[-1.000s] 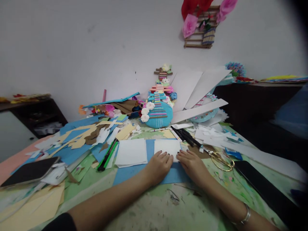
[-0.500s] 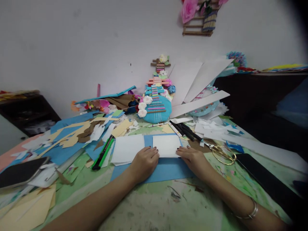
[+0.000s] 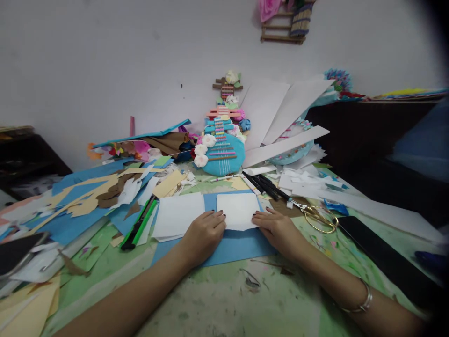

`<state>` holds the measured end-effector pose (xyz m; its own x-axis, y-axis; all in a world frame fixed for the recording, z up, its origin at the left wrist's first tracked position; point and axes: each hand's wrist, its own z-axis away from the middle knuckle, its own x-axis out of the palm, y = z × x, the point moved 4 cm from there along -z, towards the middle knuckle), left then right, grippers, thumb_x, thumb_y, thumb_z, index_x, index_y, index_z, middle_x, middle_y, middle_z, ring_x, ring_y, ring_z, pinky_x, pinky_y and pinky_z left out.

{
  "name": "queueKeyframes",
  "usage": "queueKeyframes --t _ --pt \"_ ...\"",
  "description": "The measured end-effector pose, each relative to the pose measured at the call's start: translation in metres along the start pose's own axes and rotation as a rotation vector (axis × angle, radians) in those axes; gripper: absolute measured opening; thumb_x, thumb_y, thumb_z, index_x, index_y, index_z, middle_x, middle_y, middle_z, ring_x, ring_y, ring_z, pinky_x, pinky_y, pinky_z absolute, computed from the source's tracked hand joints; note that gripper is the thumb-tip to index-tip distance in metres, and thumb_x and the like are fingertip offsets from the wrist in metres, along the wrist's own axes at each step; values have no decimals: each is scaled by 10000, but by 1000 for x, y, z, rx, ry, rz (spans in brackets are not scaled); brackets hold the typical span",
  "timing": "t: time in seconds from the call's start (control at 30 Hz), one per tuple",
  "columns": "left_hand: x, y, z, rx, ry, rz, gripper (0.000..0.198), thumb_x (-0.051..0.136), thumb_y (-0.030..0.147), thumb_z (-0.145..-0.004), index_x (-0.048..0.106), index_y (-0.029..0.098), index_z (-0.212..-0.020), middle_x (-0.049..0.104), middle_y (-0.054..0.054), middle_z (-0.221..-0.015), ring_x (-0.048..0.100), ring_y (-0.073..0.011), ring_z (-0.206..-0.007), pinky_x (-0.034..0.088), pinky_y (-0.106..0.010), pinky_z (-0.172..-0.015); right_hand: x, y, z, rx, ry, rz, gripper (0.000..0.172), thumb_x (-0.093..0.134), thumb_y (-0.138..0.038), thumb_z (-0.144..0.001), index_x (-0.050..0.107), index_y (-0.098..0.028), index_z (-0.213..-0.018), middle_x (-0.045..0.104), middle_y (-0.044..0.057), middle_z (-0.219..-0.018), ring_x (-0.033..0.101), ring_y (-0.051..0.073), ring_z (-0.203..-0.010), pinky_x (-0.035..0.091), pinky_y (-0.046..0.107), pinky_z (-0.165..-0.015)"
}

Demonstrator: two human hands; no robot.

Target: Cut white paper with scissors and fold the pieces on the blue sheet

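A small white folded sheet of paper (image 3: 237, 210) lies over a blue sheet (image 3: 224, 250) in the middle of the table. My left hand (image 3: 206, 234) grips its left edge, the fingers close together. At the opposite edge, my right hand (image 3: 278, 230) holds the paper between thumb and fingers; one finger is lifted a little. The paper's lower edge looks slightly bowed. To the left, a larger stack of white paper (image 3: 178, 215) rests partly on the blue sheet. The undersides of both hands are hidden.
A green cutter knife (image 3: 139, 222) lies left of the stack. Gold-handled scissors (image 3: 320, 219), black markers (image 3: 268, 186) and a long black object (image 3: 379, 255) are on the right. Paper scraps (image 3: 112, 192) cover the left side. A blue paper lute (image 3: 224, 154) leans against the wall.
The view has shifted slightly, so the scene sits further left and up. Both hands stay at the white paper; a right finger has lifted a little and the paper's lower edge has bowed.
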<state>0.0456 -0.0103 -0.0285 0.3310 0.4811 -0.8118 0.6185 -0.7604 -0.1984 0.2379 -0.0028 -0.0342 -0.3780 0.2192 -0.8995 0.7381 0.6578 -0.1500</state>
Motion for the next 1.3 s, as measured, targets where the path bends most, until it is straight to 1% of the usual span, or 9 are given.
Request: queueKeyframes --t 0.23,0.47,0.7,0.83,0.93,1.03,1.13,1.23,1.3 --pt "4 -5 4 12 0 -18 254 384 79 -887 629 130 -929 693 -103 -984 626 -199 -1014 526 -371 -852 -1 -1 -2 -13 -11 21 270 456 -57 -838 671 -203 -914 707 54 -1010 638 185 -1005 431 419 -969" --pt "1 -5 2 0 67 -47 207 421 69 -867 620 122 -881 702 -92 -923 653 -208 -928 542 -361 -800 2 1 0 6 11 17 276 462 -67 -838 678 -207 -936 703 55 -1029 629 201 -1026 415 443 -980" --pt "5 -9 3 -46 1 -61 189 441 35 -833 600 136 -833 693 -100 -916 649 -208 -916 530 -363 -814 -1 -6 -1 -1 -15 -12 289 432 -78 -854 677 -206 -936 695 54 -1053 614 196 -1053 398 446 -996" --pt "7 -8 3 -49 -16 -42 173 451 44 -831 593 142 -820 692 -87 -899 650 -196 -883 525 -347 -814 0 -3 -1 9 -16 -4 282 446 -76 -851 672 -204 -959 697 57 -1046 615 202 -1052 392 454 -1000" --pt "9 -7 3 -64 -64 -13 176 442 46 -835 587 141 -802 688 -88 -877 650 -193 -847 516 -349 -820 1 0 0 13 -15 -12 271 458 -74 -848 674 -201 -951 697 57 -1045 622 200 -1039 389 464 -1000" --pt "8 -9 2 -129 -144 40 163 456 67 -826 595 146 -794 688 -82 -843 648 -199 -821 513 -355 -815 2 2 0 9 -6 -26 251 475 -80 -841 688 -202 -895 703 58 -1022 631 204 -1018 384 489 -997" --pt "7 -13 3 -228 -198 141 145 494 97 -801 624 162 -813 694 -73 -870 646 -210 -863 511 -354 -819 2 7 0 15 -8 -71 232 500 -91 -828 696 -210 -862 707 60 -1011 633 222 -1018 390 523 -980" --pt "7 -19 5 -316 -196 273 153 513 134 -791 651 183 -833 704 -59 -919 653 -205 -889 510 -339 -823 2 15 0 61 -11 -189 207 535 -106 -803 698 -224 -854 709 45 -1008 631 238 -1024 400 536 -969" --pt "7 -24 6 -379 -187 366 152 527 161 -786 665 194 -840 712 -43 -941 661 -200 -892 514 -325 -816 1 23 1 120 0 -316 176 569 -127 -777 701 -225 -842 713 39 -995 637 236 -1014 416 503 -975"
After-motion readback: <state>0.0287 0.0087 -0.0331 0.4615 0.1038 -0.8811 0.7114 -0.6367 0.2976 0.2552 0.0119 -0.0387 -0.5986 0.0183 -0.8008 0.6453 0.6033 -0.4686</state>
